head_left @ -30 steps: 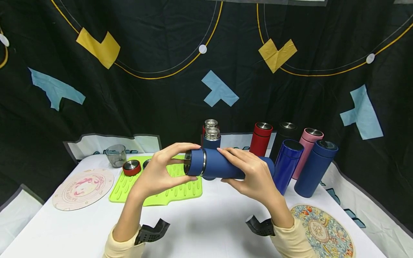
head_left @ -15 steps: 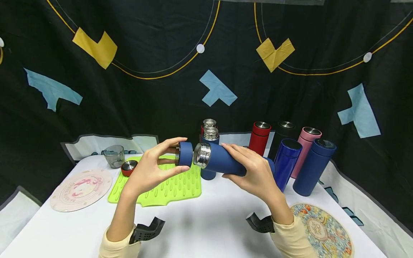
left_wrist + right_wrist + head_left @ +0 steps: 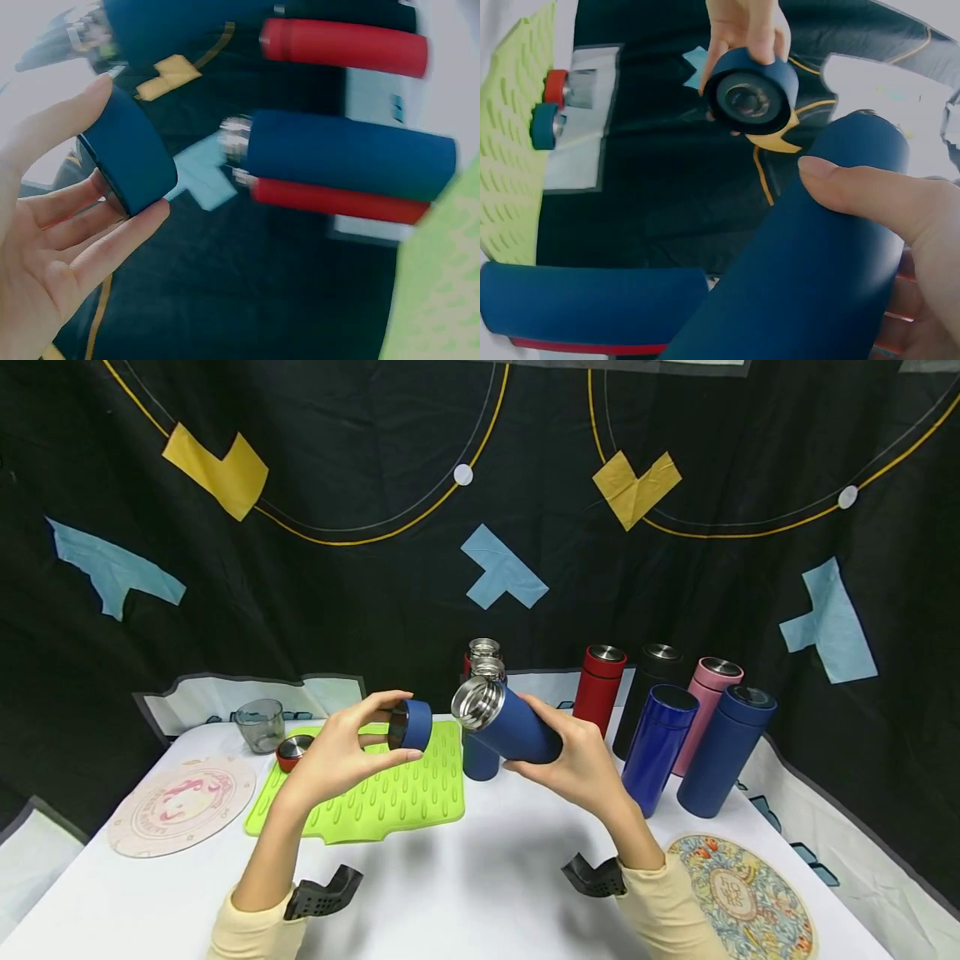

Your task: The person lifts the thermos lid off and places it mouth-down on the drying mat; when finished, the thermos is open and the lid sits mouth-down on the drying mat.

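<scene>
My left hand [image 3: 337, 747] pinches a round blue lid [image 3: 418, 725] between thumb and fingertips, above the green mat. In the right wrist view the lid's dark underside [image 3: 748, 101] shows. Held by my right hand [image 3: 581, 752], a blue thermos bottle [image 3: 525, 727] tilts with its bare steel mouth toward the upper left. Lid and bottle are apart, a short gap between them. In the head view the bottle partly covers a standing lidless blue thermos [image 3: 481, 762], and a lidless red thermos [image 3: 484, 648] stands behind that one.
A lime-green drying mat [image 3: 420, 793] carries a red lid [image 3: 287, 763] and a small blue lid [image 3: 544, 126]. A glass cup [image 3: 261, 727] and a pink round placemat [image 3: 127, 827] lie left. Several capped thermoses, including a pink one [image 3: 701, 702], stand right, behind a patterned placemat [image 3: 780, 893].
The blue lid has come off the bottle and moved left with my left hand. My right hand has tipped the bottle so its open mouth turns up and toward the head camera.
</scene>
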`<state>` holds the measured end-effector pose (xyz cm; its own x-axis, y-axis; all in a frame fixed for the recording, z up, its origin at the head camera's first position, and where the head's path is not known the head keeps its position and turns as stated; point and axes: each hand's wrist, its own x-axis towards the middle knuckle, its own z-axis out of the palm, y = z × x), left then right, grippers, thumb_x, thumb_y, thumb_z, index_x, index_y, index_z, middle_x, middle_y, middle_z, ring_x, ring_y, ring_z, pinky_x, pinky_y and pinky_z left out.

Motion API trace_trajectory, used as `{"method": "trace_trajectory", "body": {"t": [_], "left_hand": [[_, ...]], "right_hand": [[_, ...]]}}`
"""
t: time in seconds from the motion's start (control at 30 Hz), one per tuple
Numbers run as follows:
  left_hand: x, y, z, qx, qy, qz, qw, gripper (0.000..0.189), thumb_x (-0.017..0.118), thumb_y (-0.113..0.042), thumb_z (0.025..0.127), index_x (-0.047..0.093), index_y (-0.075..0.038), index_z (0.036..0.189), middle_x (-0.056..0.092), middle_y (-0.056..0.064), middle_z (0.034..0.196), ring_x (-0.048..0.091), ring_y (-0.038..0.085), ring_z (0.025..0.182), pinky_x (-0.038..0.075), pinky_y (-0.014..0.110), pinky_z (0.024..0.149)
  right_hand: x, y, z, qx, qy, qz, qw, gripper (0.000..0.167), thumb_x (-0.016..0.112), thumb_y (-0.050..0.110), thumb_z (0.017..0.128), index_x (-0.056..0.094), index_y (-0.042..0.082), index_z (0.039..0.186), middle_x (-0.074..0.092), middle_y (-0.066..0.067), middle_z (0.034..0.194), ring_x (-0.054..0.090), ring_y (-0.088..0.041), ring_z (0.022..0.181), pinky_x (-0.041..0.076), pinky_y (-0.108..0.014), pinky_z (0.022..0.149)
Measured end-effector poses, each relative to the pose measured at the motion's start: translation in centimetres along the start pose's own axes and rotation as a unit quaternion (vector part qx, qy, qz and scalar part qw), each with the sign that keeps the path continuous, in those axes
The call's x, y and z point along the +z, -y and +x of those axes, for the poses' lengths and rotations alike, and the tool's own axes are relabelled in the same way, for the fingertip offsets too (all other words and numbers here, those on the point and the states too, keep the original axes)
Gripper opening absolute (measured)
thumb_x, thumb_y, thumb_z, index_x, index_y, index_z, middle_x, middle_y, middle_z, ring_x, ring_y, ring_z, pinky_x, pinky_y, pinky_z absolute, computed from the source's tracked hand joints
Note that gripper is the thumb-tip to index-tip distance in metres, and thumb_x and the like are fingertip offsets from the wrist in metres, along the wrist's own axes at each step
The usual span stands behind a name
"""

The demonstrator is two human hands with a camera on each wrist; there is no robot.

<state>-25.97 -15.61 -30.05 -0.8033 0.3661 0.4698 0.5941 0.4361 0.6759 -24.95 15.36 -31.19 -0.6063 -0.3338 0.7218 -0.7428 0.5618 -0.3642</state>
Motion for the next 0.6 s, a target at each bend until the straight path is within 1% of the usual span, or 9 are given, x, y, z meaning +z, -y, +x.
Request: {"method": "trace_trajectory", "body": {"t": [0.07, 0.17, 0.23, 0.3, 0.43, 0.5, 0.6], "left_hand": [[0.3, 0.9, 0.1, -0.016, 0.01, 0.007, 0.9998, 0.072, 0.085, -0.026, 0.074, 0.05, -0.012, 0.135, 0.057, 0.012, 0.126, 0.062, 0.029, 0.103, 0.055, 0.04, 0.085], [0.6, 2.1, 0.3, -0.036, 0.019, 0.039, 0.9984, 0.071, 0.085, -0.028, 0.074, 0.051, -0.012, 0.134, 0.055, 0.014, 0.128, 0.061, 0.033, 0.106, 0.056, 0.041, 0.082], [0.7, 2.9, 0.5, -0.044, 0.022, 0.062, 0.9969, 0.07, 0.085, -0.029, 0.074, 0.051, -0.011, 0.134, 0.055, 0.015, 0.128, 0.06, 0.036, 0.108, 0.057, 0.042, 0.08], [0.8, 3.8, 0.8, -0.045, 0.024, 0.085, 0.995, 0.07, 0.084, -0.029, 0.075, 0.052, -0.009, 0.134, 0.055, 0.017, 0.128, 0.059, 0.039, 0.109, 0.057, 0.043, 0.079], [0.8, 5.6, 1.5, -0.038, 0.021, 0.104, 0.9936, 0.07, 0.084, -0.023, 0.075, 0.051, -0.004, 0.134, 0.055, 0.021, 0.128, 0.058, 0.042, 0.109, 0.056, 0.047, 0.08], [0.9, 6.4, 1.8, -0.039, 0.016, 0.103, 0.9937, 0.07, 0.084, -0.021, 0.075, 0.05, -0.002, 0.134, 0.055, 0.022, 0.127, 0.058, 0.042, 0.109, 0.056, 0.048, 0.081], [1.0, 7.8, 2.2, -0.046, 0.011, 0.108, 0.993, 0.07, 0.084, -0.019, 0.075, 0.049, -0.001, 0.133, 0.056, 0.024, 0.124, 0.058, 0.042, 0.108, 0.056, 0.047, 0.08]], "right_hand": [[0.4, -0.3, 0.0, 0.007, 0.0, 0.012, 0.9999, 0.079, 0.091, 0.019, 0.064, 0.055, 0.01, 0.134, 0.067, -0.01, 0.116, 0.065, -0.026, 0.1, 0.056, -0.042, 0.084], [1.1, -0.7, 0.0, 0.014, 0.002, 0.034, 0.9993, 0.078, 0.091, 0.019, 0.064, 0.054, 0.008, 0.132, 0.066, -0.01, 0.118, 0.066, -0.024, 0.101, 0.055, -0.041, 0.085], [1.5, -1.2, 0.0, 0.017, 0.001, 0.05, 0.9986, 0.078, 0.091, 0.017, 0.064, 0.054, 0.007, 0.131, 0.065, -0.009, 0.119, 0.066, -0.023, 0.102, 0.055, -0.04, 0.086], [2.1, -1.7, -0.2, 0.021, -0.003, 0.067, 0.9975, 0.078, 0.091, 0.015, 0.063, 0.053, 0.006, 0.131, 0.066, -0.009, 0.119, 0.066, -0.021, 0.103, 0.054, -0.039, 0.087], [3.3, -2.6, -0.4, 0.036, -0.008, 0.085, 0.9958, 0.079, 0.091, 0.013, 0.063, 0.051, 0.005, 0.131, 0.066, -0.011, 0.119, 0.065, -0.021, 0.106, 0.053, -0.04, 0.09], [3.9, -3.0, -0.5, 0.045, -0.01, 0.091, 0.9948, 0.079, 0.091, 0.012, 0.063, 0.05, 0.005, 0.13, 0.066, -0.012, 0.119, 0.064, -0.022, 0.107, 0.052, -0.04, 0.091], [4.7, -3.5, -0.6, 0.061, -0.013, 0.107, 0.9923, 0.079, 0.091, 0.01, 0.064, 0.048, 0.004, 0.13, 0.065, -0.013, 0.12, 0.064, -0.024, 0.109, 0.05, -0.041, 0.093]]}}
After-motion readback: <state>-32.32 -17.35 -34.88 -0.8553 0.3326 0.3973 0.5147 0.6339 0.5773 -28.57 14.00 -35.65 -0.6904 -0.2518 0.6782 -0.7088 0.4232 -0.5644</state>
